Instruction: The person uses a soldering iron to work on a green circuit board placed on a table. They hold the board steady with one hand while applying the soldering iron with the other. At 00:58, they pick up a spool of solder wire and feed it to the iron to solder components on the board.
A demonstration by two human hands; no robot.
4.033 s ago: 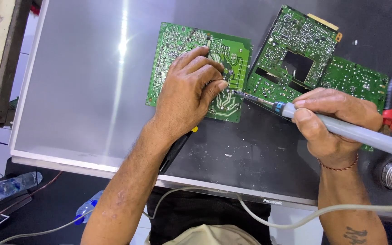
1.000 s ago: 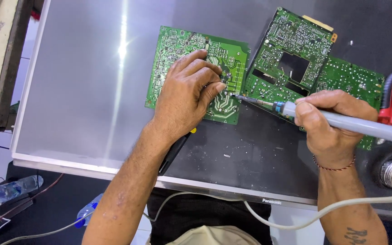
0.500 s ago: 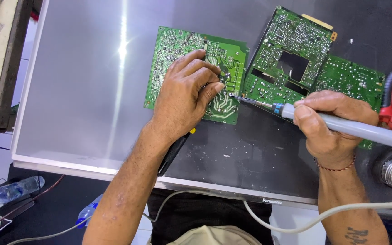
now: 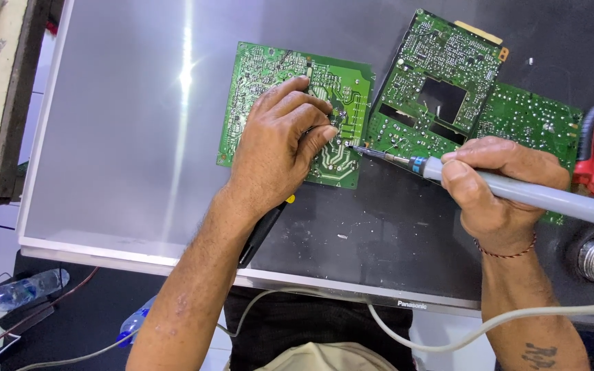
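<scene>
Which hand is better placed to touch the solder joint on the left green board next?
The right hand: it holds the soldering iron, tip almost at the left green board. The left hand lies flat there.

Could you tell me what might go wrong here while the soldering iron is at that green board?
The grey-handled soldering iron has its tip right beside the left hand fingertips pressing the green rectangular circuit board, so a slip could burn them. The right hand rests over another green board, which could shift. The pale cable might snag.

Single head-worn view, steeply downward and close over the grey panel, perhaps slightly tilted.
</scene>
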